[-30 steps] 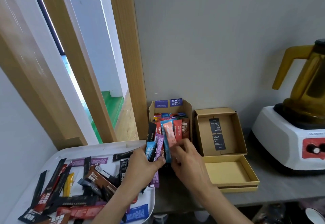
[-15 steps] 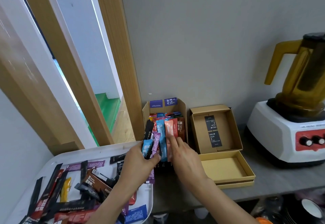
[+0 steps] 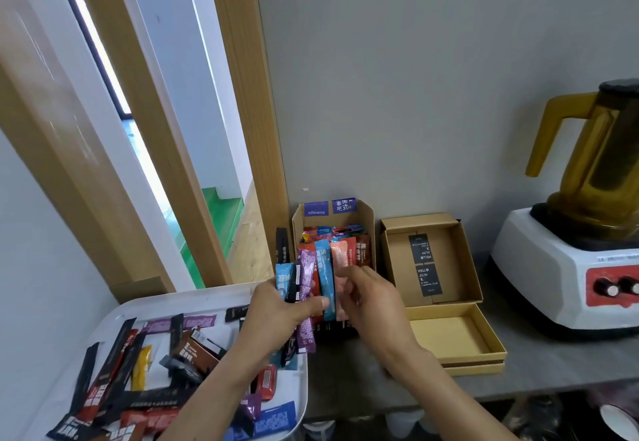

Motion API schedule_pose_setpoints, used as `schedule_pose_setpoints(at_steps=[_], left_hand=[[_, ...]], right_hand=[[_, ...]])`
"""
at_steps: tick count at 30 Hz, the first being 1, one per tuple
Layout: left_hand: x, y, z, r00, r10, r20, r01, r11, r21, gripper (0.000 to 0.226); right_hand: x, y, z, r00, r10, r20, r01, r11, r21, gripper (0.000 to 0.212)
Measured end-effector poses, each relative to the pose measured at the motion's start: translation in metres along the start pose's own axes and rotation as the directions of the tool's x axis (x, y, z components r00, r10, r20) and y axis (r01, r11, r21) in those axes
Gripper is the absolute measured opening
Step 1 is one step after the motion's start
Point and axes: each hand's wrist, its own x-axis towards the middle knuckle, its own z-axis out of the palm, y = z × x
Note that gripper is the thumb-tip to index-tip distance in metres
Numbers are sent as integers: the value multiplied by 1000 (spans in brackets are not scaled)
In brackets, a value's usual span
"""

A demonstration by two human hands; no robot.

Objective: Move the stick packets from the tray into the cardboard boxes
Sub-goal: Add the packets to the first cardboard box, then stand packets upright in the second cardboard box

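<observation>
Two hands: both are held close together just at 6 o'clock of the upright cardboard box (image 3: 366,219), forearms entering from the lower edge.
Left hand (image 3: 276,309): fingers and thumb are curled round a fan of stick packets (image 3: 306,288); the wrist is turned so that the packets stand near vertical, probably so they can be dropped in end-first.
Right hand (image 3: 373,302): fingertips are bent inward and appear to be pinched on the salmon packet (image 3: 342,260) at the 3 o'clock edge of the fan, judged to be drawn off singly for insertion.
Upright cardboard box: packets are already packed in on end; a gap for more cannot be made out.
Tray (image 3: 207,302): set at 7 o'clock of the hands, its corner just beside the box, which keeps the reach short; many loose packets (image 3: 193,354) lie on it in disorder, so much of the task is judged unfinished.
Flat cardboard box (image 3: 460,257): opened at 2 o'clock of the hands, with only two black cards seen inside.
Blender (image 3: 567,267): stood at 3 o'clock, well apart.
</observation>
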Motion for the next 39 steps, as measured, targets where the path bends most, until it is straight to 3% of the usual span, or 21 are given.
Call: schedule_pose_setpoints(at_steps=[2,4,7,10,12,18,20,22,24,28,33,36,39], left_hand=[[-3,3,-2,997,3,83,1,999,-47,30],[-6,6,-2,983,22,183,-23,1000,2,39],[-9,6,1,968,26,248,-33,999,25,45],[-12,5,5,972,18,233,-8,999,-47,34],[-11,5,5,980,9,197,10,996,-94,28],[-6,20,13,997,75,9,-73,993,-92,32],[-4,24,15,996,77,-35,-82,981,-174,36],[-1,28,19,997,68,-44,-78,950,-303,32],[1,33,27,996,93,-19,-94,934,-346,26],[10,39,46,992,124,0,-113,902,-416,33],[17,39,74,991,128,-37,-132,911,-390,29],[16,43,86,989,129,-69,-146,912,-384,25],[11,49,95,975,188,-117,-212,944,-254,22]], right_hand=[[3,-11,-9,990,139,33,-141,912,385,24],[9,-20,-21,972,184,146,-235,757,610,28],[14,-28,-37,953,192,234,-301,676,673,17],[21,-24,-60,940,279,197,-327,563,759,19],[20,-17,-73,943,250,220,-322,519,792,23],[0,8,-79,910,282,304,-349,125,929,30],[-6,17,-82,910,298,288,-320,64,945,30],[-11,25,-84,914,275,297,-345,145,927,27],[-16,31,-86,927,255,275,-349,322,880,24],[-22,48,-96,970,208,130,-230,584,778,46],[-24,63,-105,975,165,146,-220,669,710,61],[-23,73,-112,975,129,182,-220,676,704,54],[-21,80,-115,968,92,233,-229,696,680,44]])
